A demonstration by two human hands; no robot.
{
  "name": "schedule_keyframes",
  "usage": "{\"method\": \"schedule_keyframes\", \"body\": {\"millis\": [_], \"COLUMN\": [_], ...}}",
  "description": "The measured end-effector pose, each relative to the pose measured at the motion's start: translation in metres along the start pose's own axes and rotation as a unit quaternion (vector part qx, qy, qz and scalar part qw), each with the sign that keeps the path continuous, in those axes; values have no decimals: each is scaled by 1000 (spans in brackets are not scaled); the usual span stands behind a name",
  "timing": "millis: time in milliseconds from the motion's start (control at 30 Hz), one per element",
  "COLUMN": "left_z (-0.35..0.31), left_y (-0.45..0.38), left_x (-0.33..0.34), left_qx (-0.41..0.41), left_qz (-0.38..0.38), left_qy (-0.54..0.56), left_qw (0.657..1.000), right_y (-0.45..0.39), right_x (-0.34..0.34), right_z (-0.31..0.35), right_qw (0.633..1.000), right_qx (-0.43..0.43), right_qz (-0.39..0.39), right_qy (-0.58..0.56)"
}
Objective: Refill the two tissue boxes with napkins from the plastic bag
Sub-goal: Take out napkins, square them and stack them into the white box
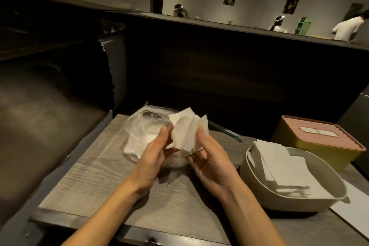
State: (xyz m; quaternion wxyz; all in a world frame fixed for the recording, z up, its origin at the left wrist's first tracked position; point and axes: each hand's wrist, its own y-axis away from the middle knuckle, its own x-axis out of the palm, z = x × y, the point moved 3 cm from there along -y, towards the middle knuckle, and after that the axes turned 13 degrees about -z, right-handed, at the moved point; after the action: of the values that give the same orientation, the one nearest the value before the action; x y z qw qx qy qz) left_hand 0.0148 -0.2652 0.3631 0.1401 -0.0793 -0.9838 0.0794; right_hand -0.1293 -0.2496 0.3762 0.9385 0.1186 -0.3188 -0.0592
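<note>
You are holding a bunch of napkins [184, 134] up between both hands, just above the plastic bag [143, 136] at the middle of the desk [95, 175]. Your left hand [153, 158] is gripping the bunch from its left side, fingers curled against the paper. Your right hand [209, 158] is gripping it from the right, thumb and fingers closing round the lower edge. The napkins are fanning out unevenly at the top, corners sticking up.

The bag is lying crumpled under and behind your hands, with more white napkins showing through the clear plastic.

To your right, the beige box [257, 185] is sitting open with a stack of napkins [285, 168] lying in it, some edges overhanging the rim. Just behind it, the yellow box [311, 142] is standing with its pink lid [319, 132] on, touching or nearly touching the beige one. A white sheet [355, 209] is lying at the desk's right edge. A blue pen [227, 131] is resting near the desk's far edge.
</note>
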Motion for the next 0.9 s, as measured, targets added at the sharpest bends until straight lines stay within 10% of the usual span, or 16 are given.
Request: {"method": "schedule_keyframes", "body": {"millis": [533, 900], "left_z": [7, -4], "left_y": [-8, -11], "left_x": [-11, -19], "left_qx": [-84, -159], "left_qz": [-127, -97], "left_qy": [52, 204], "left_qw": [987, 961], "right_y": [-2, -8], "right_x": [6, -4], "right_z": [-12, -11], "right_qw": [992, 946], "right_qx": [2, -177], "right_qz": [106, -72], "right_qy": [61, 261]}}
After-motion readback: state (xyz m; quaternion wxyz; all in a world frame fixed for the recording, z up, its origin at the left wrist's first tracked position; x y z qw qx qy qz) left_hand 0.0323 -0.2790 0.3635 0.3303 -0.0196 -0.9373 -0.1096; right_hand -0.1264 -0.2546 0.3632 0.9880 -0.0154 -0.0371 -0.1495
